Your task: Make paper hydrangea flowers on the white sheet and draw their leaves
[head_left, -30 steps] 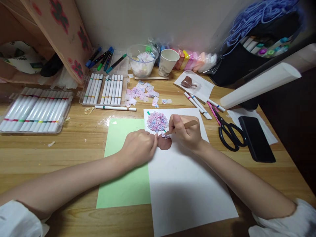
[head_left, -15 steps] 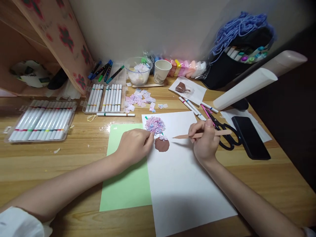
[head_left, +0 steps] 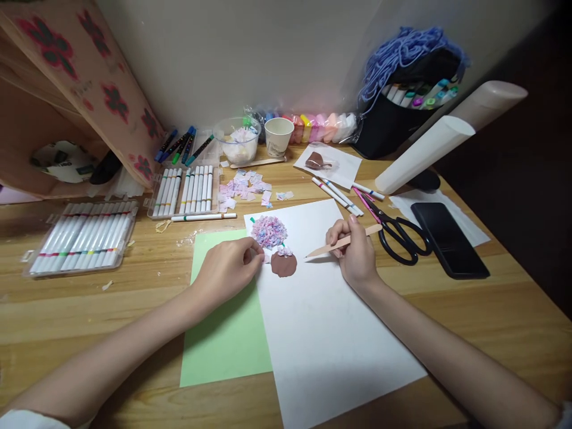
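My left hand (head_left: 230, 265) is pinched at the left edge of the white paper sheet (head_left: 330, 333), with a small pale paper scrap (head_left: 267, 257) at its fingertips. Beside it on the sheet are a round cluster of pink and blue paper bits (head_left: 269, 231) and a lobed brown clay patch (head_left: 283, 266). A few whitish bits (head_left: 285, 251) sit along the patch's top edge. To the right, my right hand (head_left: 357, 253) grips a pointed wooden craft stick (head_left: 324, 247), its tip just above the paper and aimed left at the clay. Green paper (head_left: 226, 339) lies partly under the white sheet.
Loose paper scraps (head_left: 245, 186), marker cases (head_left: 83, 235), a clear bowl (head_left: 236, 143) and a paper cup (head_left: 279, 137) stand behind. At right are black-handled scissors (head_left: 404, 238), a phone (head_left: 449, 238), a white roll (head_left: 426, 154) and a black pen holder (head_left: 393, 125).
The view has shifted slightly. My left hand has drawn a little back from the paper cluster, exposing the scrap at its fingertips. The craft stick is tilted more steeply in my right hand.
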Demonstrator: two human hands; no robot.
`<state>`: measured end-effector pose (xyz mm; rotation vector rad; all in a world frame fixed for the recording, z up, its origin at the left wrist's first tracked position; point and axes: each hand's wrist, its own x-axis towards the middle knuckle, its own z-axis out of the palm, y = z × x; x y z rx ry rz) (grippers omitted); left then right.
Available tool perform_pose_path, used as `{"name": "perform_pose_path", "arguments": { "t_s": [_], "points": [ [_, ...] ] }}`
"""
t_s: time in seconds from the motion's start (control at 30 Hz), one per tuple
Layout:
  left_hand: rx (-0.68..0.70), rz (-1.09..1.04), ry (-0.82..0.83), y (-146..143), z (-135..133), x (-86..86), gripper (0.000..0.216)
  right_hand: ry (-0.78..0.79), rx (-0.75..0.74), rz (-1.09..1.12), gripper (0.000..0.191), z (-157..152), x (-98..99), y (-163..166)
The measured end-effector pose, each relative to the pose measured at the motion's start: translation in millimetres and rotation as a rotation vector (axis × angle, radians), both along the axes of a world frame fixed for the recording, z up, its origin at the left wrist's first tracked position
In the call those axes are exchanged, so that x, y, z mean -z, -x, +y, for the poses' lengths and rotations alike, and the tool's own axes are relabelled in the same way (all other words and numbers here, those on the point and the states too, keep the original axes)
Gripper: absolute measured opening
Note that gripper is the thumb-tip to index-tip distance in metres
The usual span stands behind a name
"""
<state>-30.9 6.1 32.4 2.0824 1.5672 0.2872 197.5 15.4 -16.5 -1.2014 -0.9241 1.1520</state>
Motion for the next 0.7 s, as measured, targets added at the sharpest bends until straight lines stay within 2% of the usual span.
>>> {"name": "perform_pose_path", "arguments": {
  "t_s": [0.2,0.37,0.47,0.7],
  "points": [
    [0.003,0.029,0.069,0,0,0.1,0.016,-0.004,-0.018,0.017,0.060,-1,-0.9,-1],
    [0.012,-0.067,0.122,-4,9,-4.6,0.017,0.054,-0.052,0.022,0.058,3,-5.9,-1],
    [0.063,-0.102,0.149,-12,23,-9.7,0.018,0.066,-0.095,0.042,0.061,12,-8.6,3],
    [0.244,0.114,0.162,-23,54,-25.6,0.017,0.005,-0.224,-0.016,0.063,35,-10.7,20]
  ]
}}
